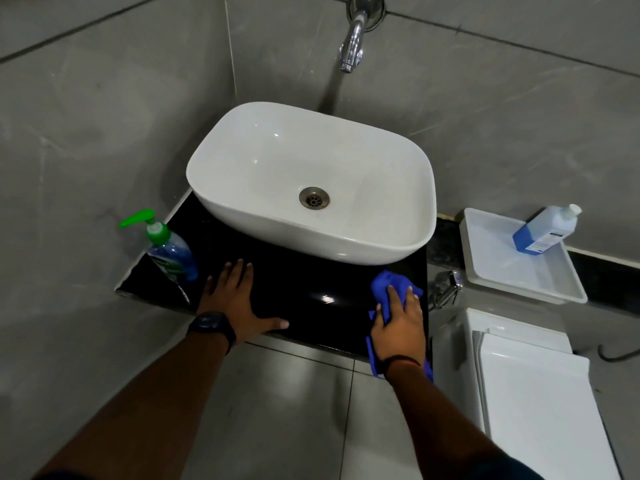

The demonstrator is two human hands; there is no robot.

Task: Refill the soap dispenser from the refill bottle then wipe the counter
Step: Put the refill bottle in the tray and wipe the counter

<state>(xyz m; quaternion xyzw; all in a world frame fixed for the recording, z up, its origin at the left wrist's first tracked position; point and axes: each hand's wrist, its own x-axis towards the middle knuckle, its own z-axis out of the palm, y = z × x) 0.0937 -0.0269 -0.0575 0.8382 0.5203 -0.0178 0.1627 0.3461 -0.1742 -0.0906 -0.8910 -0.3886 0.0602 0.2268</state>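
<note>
The soap dispenser (pixel 166 247), clear with blue soap and a green pump, stands on the left end of the black counter (pixel 304 289). My left hand (pixel 239 303) lies flat on the counter just right of it, fingers spread, holding nothing. My right hand (pixel 398 323) presses a blue cloth (pixel 388 289) onto the counter's right front corner; part of the cloth hangs over the edge under my wrist. The refill bottle (pixel 543 230), with blue liquid and a white cap, leans in a white tray (pixel 519 282) to the right.
A white basin (pixel 263 140) sits on the counter under a chrome wall tap (pixel 353 46). A chrome fitting (pixel 446 285) sticks out right of the counter. A white toilet cistern (pixel 526 375) stands at lower right. Grey tiled walls and floor surround everything.
</note>
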